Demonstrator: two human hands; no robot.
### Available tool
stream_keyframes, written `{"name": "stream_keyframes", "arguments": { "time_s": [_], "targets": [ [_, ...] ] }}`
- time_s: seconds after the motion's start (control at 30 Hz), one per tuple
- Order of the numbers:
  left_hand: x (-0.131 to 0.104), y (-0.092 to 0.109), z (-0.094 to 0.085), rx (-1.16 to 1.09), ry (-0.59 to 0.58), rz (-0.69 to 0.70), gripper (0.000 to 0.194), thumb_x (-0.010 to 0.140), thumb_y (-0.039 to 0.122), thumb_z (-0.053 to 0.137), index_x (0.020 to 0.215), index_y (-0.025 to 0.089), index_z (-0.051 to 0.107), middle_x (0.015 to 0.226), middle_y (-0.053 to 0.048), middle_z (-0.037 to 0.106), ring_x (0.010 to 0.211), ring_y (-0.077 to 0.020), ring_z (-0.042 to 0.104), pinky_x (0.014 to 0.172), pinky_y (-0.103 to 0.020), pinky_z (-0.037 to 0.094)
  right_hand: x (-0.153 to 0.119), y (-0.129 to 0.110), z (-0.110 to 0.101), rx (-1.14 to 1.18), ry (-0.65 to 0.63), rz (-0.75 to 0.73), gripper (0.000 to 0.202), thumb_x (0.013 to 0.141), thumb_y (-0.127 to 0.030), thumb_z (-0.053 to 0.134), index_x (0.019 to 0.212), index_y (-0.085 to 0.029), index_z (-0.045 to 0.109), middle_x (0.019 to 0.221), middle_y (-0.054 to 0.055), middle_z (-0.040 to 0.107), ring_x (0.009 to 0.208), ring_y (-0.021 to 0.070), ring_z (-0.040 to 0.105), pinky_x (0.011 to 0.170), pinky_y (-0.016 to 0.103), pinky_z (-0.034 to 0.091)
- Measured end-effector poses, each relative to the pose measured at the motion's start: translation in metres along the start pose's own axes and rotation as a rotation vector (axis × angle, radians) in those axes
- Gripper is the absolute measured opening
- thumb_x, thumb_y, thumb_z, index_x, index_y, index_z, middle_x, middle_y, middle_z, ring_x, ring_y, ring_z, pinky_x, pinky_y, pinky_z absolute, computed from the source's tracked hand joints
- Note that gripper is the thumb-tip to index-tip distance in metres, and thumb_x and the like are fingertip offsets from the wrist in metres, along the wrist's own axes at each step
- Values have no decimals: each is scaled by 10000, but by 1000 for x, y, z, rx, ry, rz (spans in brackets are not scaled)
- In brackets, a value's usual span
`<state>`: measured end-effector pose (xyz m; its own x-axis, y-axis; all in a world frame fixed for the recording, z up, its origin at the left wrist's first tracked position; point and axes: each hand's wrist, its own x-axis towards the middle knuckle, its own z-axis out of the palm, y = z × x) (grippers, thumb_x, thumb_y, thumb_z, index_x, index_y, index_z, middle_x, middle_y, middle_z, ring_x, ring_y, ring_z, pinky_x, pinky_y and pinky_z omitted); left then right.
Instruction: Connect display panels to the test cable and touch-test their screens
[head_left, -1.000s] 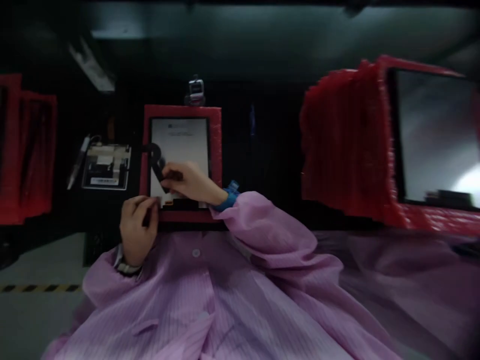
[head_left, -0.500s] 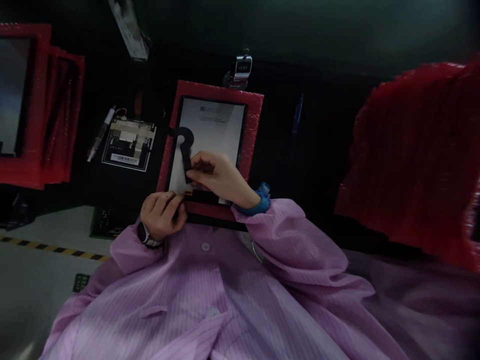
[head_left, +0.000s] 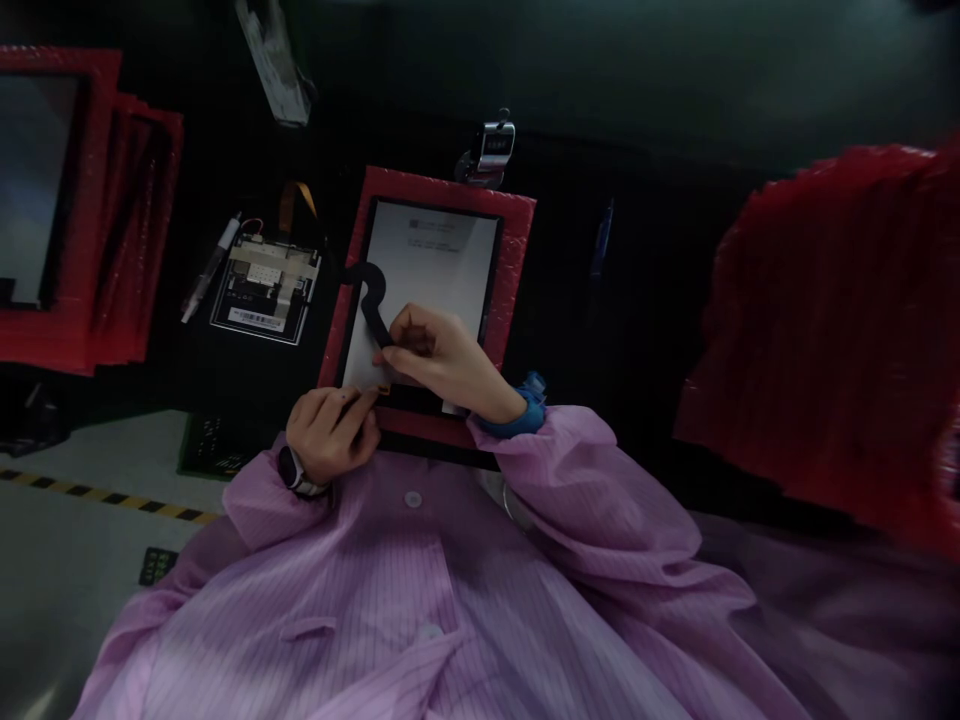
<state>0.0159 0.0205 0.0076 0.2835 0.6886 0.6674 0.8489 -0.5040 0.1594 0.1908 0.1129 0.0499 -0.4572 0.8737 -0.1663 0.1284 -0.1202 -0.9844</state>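
A display panel (head_left: pixel 435 265) with a pale back and dark edges lies on a red plastic sheet (head_left: pixel 516 250) in front of me. My right hand (head_left: pixel 450 365) pinches the lower end of a curved black strip (head_left: pixel 371 290) over the panel's left part; the strip's upper end reaches past the left edge. My left hand (head_left: pixel 334 432) rests at the panel's lower left corner, fingers bent, fingertips beside a small orange tab (head_left: pixel 383 389). Whether those fingertips grip the tab is too small to tell.
Left of the panel lie a circuit assembly (head_left: pixel 266 290) and a white pen (head_left: pixel 211 268). A metal counter (head_left: pixel 491 155) stands behind it, a blue pen (head_left: pixel 602 237) to its right. Red sheets are stacked far right (head_left: pixel 825 330) and far left (head_left: pixel 135 240).
The black strip's lower part has shifted slightly right with my right hand, and its curve looks different. The whole view has shifted slightly. An orange ribbon above the circuit assembly shows more clearly.
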Motion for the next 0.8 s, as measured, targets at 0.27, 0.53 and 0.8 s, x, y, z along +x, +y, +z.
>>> {"name": "stream_keyframes", "arguments": {
  "time_s": [0.27,0.53,0.8],
  "targets": [
    [-2,0,2,-8,11,-11,204,808,157,625,985,173,726,814,-52,710,728,-183,623,675,-314,481,0,-1,-4,-227,-107,-111,207,822,-312,669,730,-171,549,637,-43,522,579,66,419,572,231,335],
    [-1,1,1,1,12,-11,171,821,158,615,965,162,707,803,-58,706,710,-186,618,658,-314,482,0,2,0,-248,-129,-143,160,853,-330,661,914,-189,614,722,-30,620,630,82,545,625,221,415],
    [-7,14,2,-7,81,-80,139,820,163,585,910,165,691,771,-30,690,685,-145,610,626,-273,481,-10,11,4,-239,-66,-132,166,868,-351,639,816,-200,592,683,-14,613,603,109,557,572,230,421]
  ]
}}
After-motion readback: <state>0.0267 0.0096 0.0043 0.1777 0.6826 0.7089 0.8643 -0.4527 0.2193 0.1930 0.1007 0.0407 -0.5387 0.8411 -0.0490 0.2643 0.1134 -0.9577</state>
